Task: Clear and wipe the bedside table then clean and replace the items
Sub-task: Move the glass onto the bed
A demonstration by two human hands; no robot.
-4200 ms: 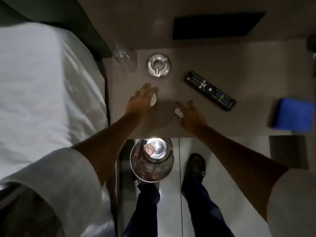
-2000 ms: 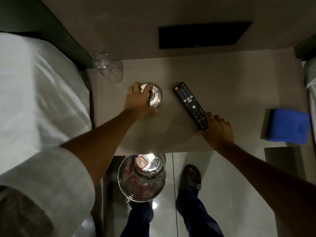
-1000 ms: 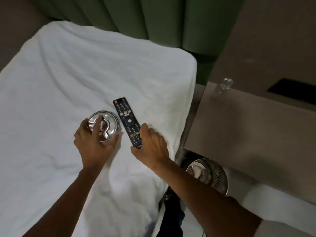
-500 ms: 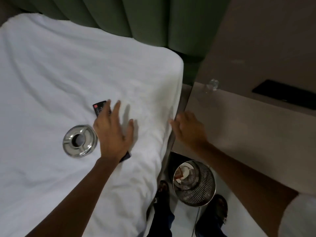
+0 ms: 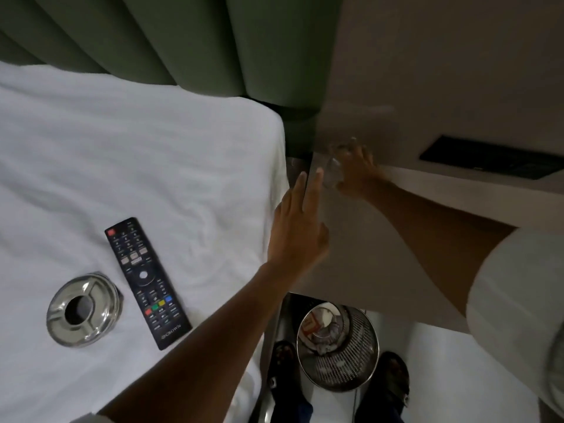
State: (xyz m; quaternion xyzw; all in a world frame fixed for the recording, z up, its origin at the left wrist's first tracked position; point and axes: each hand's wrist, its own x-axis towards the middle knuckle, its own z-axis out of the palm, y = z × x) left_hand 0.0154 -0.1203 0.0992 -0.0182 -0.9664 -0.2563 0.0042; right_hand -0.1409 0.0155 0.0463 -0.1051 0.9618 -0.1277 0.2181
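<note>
A black remote and a round metal ashtray lie side by side on the white bed. At the back left corner of the brown bedside table, my right hand is wrapped around a clear drinking glass. The glass is blurred and partly hidden by the fingers. My left hand hovers over the table's left edge with fingers stretched out toward the glass, holding nothing.
A metal mesh waste bin with scraps in it stands on the floor below the table's front edge, between my feet. A green padded headboard rises behind the bed. A dark recessed slot sits in the wall panel above the table.
My left hand left the remote on the bed and swung right toward the table. My right hand reached from the table's front edge to the back corner and closed on the glass.
</note>
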